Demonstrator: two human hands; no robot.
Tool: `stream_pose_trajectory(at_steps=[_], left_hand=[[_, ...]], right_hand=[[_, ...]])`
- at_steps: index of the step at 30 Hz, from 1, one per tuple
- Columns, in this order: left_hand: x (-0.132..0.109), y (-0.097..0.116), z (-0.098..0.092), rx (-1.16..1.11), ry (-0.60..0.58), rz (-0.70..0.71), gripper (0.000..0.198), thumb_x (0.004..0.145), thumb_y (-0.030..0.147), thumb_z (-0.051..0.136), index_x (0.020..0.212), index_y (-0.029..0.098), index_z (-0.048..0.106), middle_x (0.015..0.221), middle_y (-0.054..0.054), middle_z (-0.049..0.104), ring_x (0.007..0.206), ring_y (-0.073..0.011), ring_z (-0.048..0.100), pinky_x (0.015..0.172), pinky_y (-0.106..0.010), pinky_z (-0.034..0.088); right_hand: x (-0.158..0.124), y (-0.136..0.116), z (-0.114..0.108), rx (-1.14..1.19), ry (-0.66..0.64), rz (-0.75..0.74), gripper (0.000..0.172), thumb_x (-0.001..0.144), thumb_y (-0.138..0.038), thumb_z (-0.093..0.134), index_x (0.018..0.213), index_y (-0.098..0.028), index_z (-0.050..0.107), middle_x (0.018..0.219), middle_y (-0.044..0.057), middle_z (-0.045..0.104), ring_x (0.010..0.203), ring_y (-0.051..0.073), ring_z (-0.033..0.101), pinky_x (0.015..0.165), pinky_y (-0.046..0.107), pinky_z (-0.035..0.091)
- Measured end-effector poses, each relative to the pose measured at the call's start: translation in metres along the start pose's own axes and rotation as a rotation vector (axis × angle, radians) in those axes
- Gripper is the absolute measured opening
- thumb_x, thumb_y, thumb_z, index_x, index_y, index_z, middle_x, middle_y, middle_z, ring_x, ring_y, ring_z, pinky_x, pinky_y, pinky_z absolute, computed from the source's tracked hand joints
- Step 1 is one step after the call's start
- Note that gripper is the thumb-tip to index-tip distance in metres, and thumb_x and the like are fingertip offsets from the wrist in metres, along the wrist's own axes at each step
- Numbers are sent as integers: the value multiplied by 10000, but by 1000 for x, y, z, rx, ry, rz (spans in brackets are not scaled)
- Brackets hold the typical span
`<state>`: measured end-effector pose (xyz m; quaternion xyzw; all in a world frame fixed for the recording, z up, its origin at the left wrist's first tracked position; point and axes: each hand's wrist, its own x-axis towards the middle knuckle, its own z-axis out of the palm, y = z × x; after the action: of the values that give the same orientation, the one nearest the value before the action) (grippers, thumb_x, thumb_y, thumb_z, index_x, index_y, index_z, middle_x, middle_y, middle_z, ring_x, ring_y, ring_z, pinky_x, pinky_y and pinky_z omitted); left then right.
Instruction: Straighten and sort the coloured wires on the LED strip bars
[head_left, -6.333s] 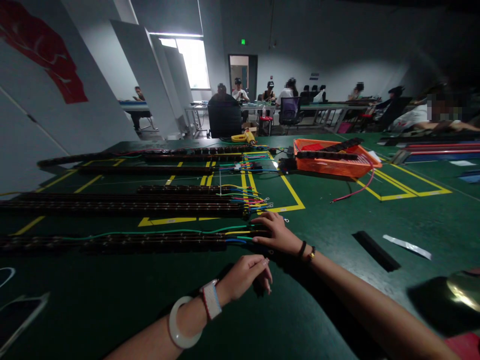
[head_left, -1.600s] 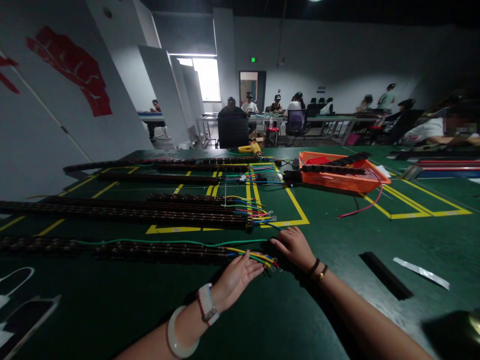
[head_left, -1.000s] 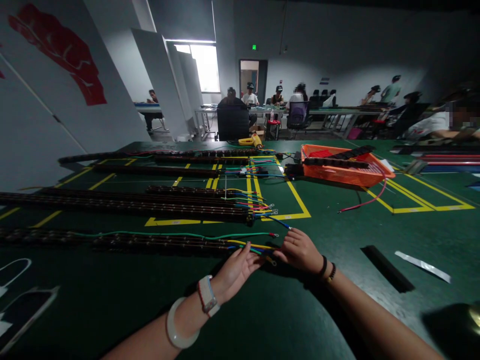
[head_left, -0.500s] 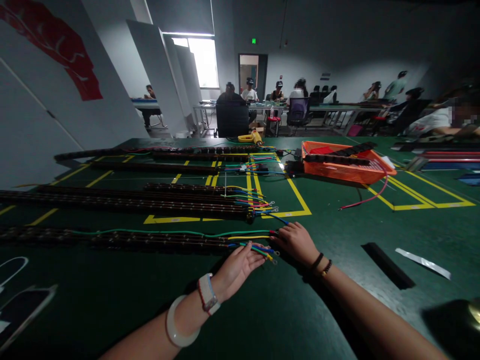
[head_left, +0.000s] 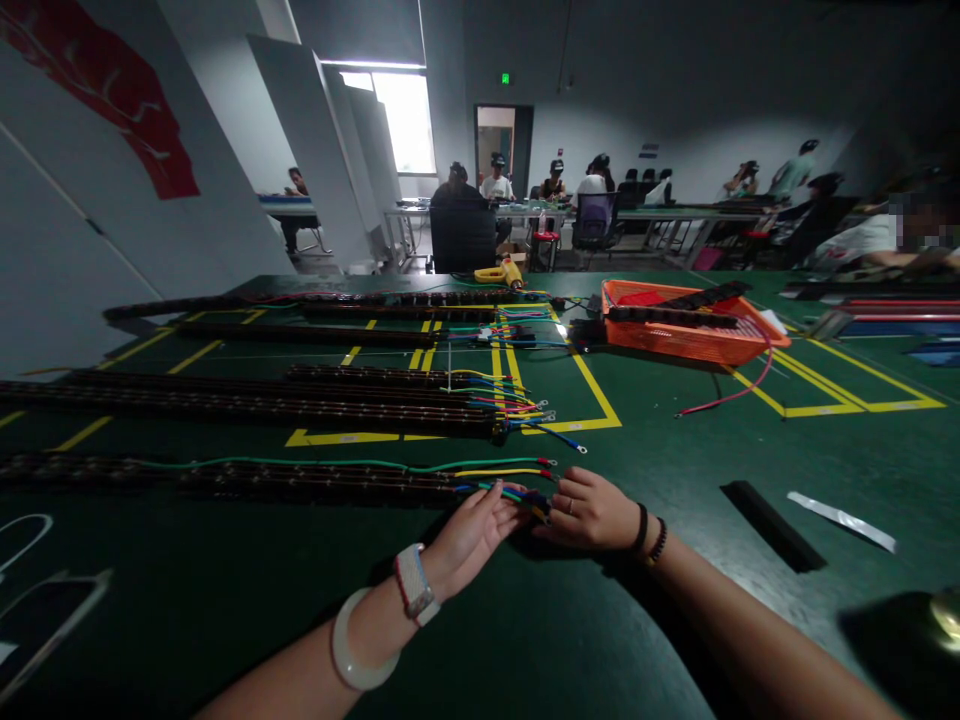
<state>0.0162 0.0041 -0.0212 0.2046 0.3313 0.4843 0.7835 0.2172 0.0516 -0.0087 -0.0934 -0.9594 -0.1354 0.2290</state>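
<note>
My left hand (head_left: 480, 528) is palm up, its thumb over and its fingers under several blue, green and yellow wires (head_left: 512, 492). Those wires leave the right end of a long black bundle (head_left: 315, 480) lying across the near part of the table. At the wires' tips, my right hand (head_left: 589, 512) is closed with its fingers bent around the ends, which are mostly hidden. Just above the hands, a green wire (head_left: 480, 463) and a yellow wire (head_left: 499, 474) with red-sleeved ring terminals lie along the bundle.
More black bundles (head_left: 300, 400) with coloured wire ends lie farther back. An orange basket (head_left: 690, 340) holds black strips, and a yellow heat gun (head_left: 506, 273) lies at the far edge. A black strip (head_left: 772, 525) and a silvery strip (head_left: 841, 521) are right. Several people sit beyond.
My right hand has moved down and toward me, from the green and yellow wire terminals to the wire ends at my left fingertips. My left hand has hardly moved.
</note>
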Motion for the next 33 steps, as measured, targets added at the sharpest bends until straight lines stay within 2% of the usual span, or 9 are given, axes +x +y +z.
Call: stream_pose_trajectory(at_steps=[3,7,10,13,17,21,25,30,33], left_hand=[[-1,1,0,33,-35,-9,199,872,286,536,949,117,605,1006,-141,683,1004,-211,631,961,-378,428],[-5,2,1,80,-70,-37,195,857,305,557,938,129,584,993,-137,689,955,-227,655,947,-427,434],[-7,1,3,123,-57,-51,195,858,296,552,952,125,562,938,-145,703,852,-237,684,918,-463,446],[-9,0,4,144,-51,-52,194,867,295,533,949,120,549,920,-163,707,824,-246,691,893,-461,459],[-9,-1,3,143,-71,-37,184,869,296,524,928,123,539,909,-163,710,829,-254,692,890,-461,460],[-8,-2,1,138,-87,-39,178,874,287,512,934,121,535,897,-151,712,825,-247,692,882,-449,464],[-9,0,3,126,-72,-51,159,873,260,511,943,121,544,904,-128,709,815,-224,689,866,-418,474],[-11,1,7,125,-36,-40,120,880,234,495,849,134,553,791,-72,692,791,-184,676,815,-348,493],[-9,0,6,125,-46,-33,114,861,258,529,842,147,546,797,-69,687,787,-184,671,783,-341,503]], right_hand=[[1,-2,3,1,56,80,259,889,-290,520,650,-195,542,569,-21,508,571,123,396,625,292,273],[2,-2,7,35,102,370,283,888,-287,494,626,-184,509,577,-7,499,596,127,398,638,291,275],[2,1,9,76,66,536,279,905,-296,469,655,-179,514,612,1,527,625,131,413,660,289,281],[2,4,13,76,-17,574,275,908,-314,480,674,-180,532,636,1,553,646,135,432,671,289,279],[1,5,18,60,-119,533,291,903,-330,506,654,-183,544,655,-2,575,665,134,458,693,292,278],[1,5,20,98,-156,476,282,903,-325,509,665,-182,561,680,1,593,684,129,479,706,288,286],[0,4,9,58,-49,447,322,919,-330,445,661,-176,561,662,19,568,659,139,456,694,303,289],[1,-5,-2,20,102,144,382,876,-482,491,637,-190,556,559,-7,486,581,137,393,622,312,260],[3,-11,2,8,104,55,300,873,-388,538,642,-197,549,565,-20,503,566,124,389,611,306,258]])
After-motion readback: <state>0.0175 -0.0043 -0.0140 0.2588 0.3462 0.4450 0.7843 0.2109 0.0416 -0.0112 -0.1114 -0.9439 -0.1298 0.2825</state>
